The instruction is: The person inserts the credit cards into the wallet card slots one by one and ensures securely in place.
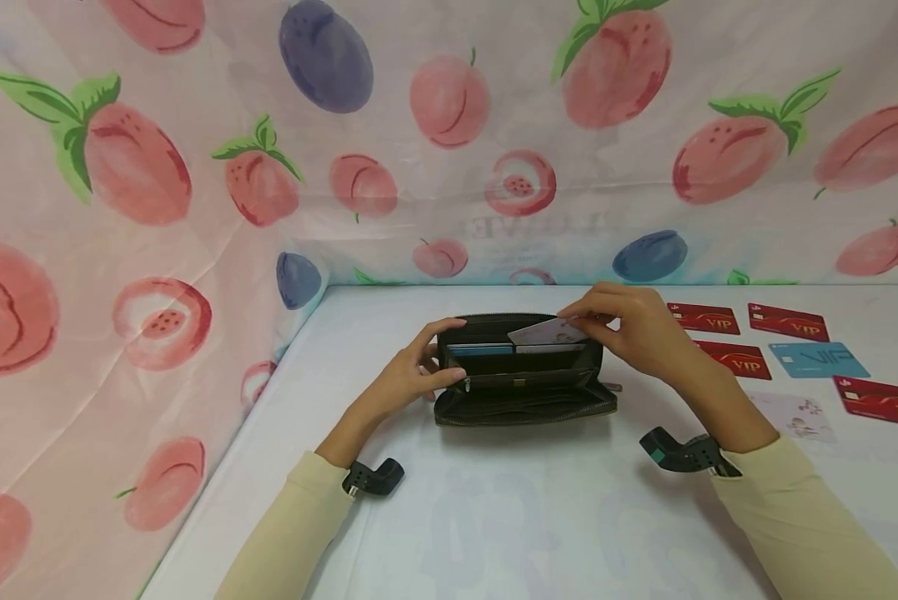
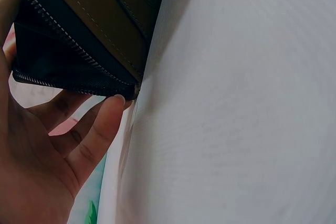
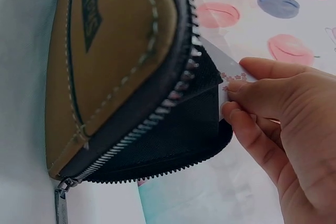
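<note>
A dark zip-around wallet (image 1: 525,410) stands unzipped on the white table, spread so its inner pockets show. My left hand (image 1: 407,371) grips its left end, thumb at the front edge and fingers behind. Between thumb and fingers, my right hand (image 1: 632,321) pinches a pale card (image 1: 540,332) with a pink flower print, tilted over the right-hand card slots. A blue card (image 1: 480,350) pokes out of the left slots, and another pale card edge (image 1: 549,349) shows at the right. In the right wrist view, the wallet's brown outer face (image 3: 110,72) hides the card's lower part.
Several red VIP cards (image 1: 704,317) lie on the table at the right, beside a blue VIP card (image 1: 818,360). A pale flowered card (image 1: 801,415) is partly covered by the right wrist. Behind and at the left hangs a peach-print curtain (image 1: 388,242).
</note>
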Demonstrator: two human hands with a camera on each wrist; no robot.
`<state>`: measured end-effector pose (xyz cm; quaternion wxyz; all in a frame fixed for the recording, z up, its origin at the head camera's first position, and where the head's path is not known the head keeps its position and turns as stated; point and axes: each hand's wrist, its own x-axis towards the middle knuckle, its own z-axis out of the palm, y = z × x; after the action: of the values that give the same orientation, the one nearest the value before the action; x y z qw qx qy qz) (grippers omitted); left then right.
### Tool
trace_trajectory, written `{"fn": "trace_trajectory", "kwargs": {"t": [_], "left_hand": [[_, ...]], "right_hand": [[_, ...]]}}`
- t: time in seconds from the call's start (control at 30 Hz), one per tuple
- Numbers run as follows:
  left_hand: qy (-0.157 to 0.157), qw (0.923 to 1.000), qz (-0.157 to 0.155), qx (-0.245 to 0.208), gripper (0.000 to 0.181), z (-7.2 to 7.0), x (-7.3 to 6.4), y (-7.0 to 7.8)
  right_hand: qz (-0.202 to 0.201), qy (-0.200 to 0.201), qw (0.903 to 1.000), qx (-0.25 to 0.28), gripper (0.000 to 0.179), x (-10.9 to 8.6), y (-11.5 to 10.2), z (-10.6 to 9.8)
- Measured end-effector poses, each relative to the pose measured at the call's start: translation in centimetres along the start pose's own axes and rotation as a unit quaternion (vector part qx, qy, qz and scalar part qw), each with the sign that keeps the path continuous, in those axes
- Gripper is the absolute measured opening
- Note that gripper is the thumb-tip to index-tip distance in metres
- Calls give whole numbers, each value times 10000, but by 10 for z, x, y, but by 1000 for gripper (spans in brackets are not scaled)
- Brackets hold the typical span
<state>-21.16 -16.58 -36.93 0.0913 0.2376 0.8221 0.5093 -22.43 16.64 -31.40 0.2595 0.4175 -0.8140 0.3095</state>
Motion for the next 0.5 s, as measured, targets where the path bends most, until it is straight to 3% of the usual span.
{"fn": "trace_trajectory", "kwargs": {"t": [0.1,0.33,0.5], "left_hand": [[-24,10000,-27,-48,66,0,-1,4],[-70,9999,-43,-71,63,-2,-11,31],[-91,9999,47,-36,63,-2,-11,33]], "right_hand": [[6,-16,10000,-19,36,0,0,-1],[-47,-101,9998,-134,34,2,-5,-1],[45,-40,9997,-215,35,1,-5,-2]]}}
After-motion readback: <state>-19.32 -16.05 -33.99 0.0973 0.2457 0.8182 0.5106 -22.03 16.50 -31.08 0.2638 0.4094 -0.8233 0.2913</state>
